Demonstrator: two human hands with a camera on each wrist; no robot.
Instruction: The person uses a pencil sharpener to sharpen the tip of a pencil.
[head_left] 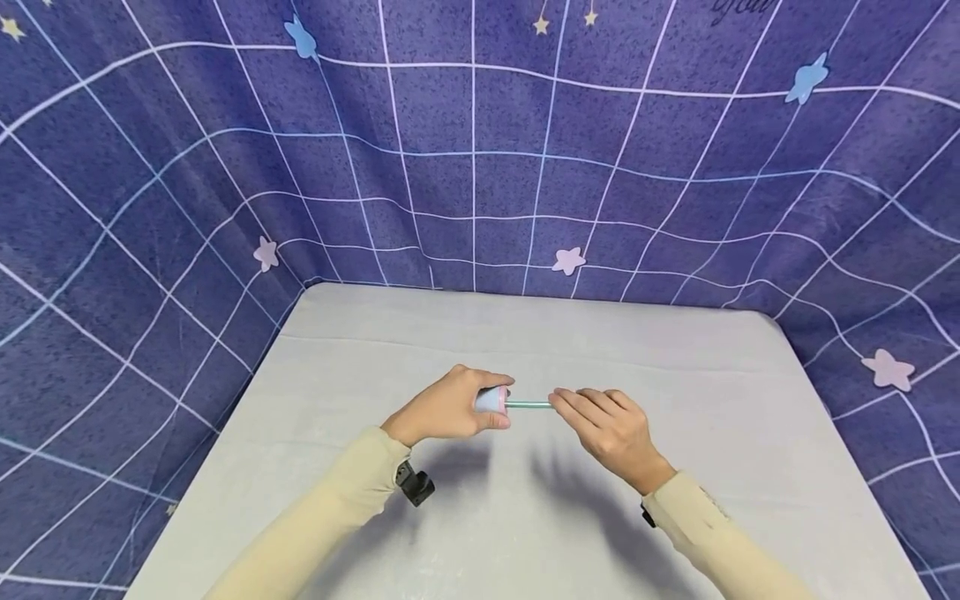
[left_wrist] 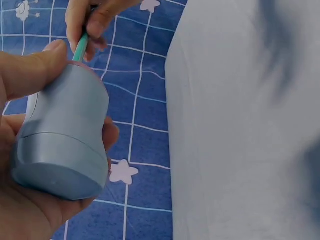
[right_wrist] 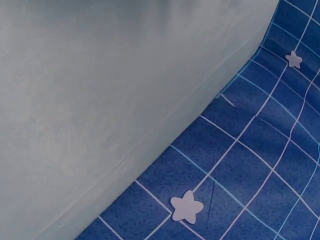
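Observation:
A light-blue, waisted pencil sharpener [head_left: 489, 400] with a pink rim lies sideways in my left hand [head_left: 444, 408], raised over the table. In the left wrist view, thumb and fingers wrap around the sharpener [left_wrist: 70, 127], its flat base toward the camera. A green pencil [head_left: 528, 405] runs from the pink end across to my right hand [head_left: 611, 433], whose fingers pinch its other end. The pencil's tip is hidden inside the sharpener, and its far end is covered by the right fingers. No part of either hand shows in the right wrist view.
Beneath both hands spreads a table with a pale grey-white cover [head_left: 360, 333]. Behind it and along its sides hangs a dark blue curtain [head_left: 450, 183] with grid lines and stars. Both wrists wear small black devices, the left one [head_left: 415, 483] showing more.

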